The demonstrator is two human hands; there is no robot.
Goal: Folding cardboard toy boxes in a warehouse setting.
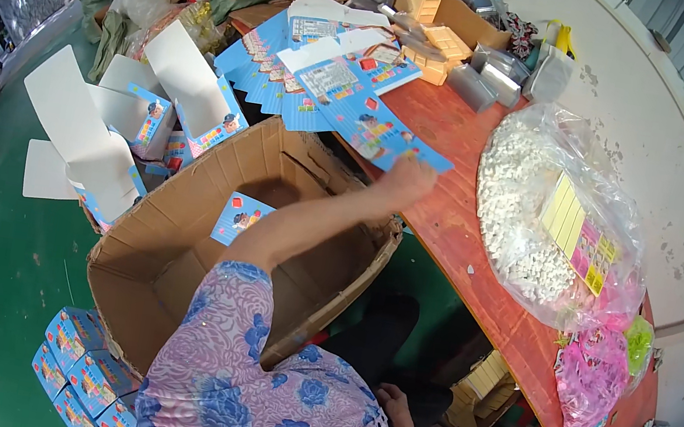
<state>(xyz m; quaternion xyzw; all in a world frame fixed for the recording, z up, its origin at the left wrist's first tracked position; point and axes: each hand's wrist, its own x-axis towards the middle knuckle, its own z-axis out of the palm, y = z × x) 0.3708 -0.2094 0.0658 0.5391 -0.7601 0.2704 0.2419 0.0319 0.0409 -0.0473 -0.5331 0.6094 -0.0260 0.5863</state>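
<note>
My left hand (407, 179) reaches across the big cardboard box to the red table and is closed on the end of a flat blue printed carton (368, 125). The carton's white flap end lies over a fanned stack of similar blue cartons (266, 70). Low at my lap, my right hand (395, 404) hangs with its fingers loosely apart, and I see nothing in it. Between my body and the table stands the open brown cardboard box (173, 277). Inside it, partly behind my forearm, is a blue printed box (237, 217).
Opened blue boxes with white flaps (95, 150) stand at left; closed blue boxes (84, 369) are stacked at lower left. On the red table (511, 327) lie a clear bag of white pieces (519, 213), a pink bag (588, 374), orange trays (442, 47) and clear plastic containers (499, 78).
</note>
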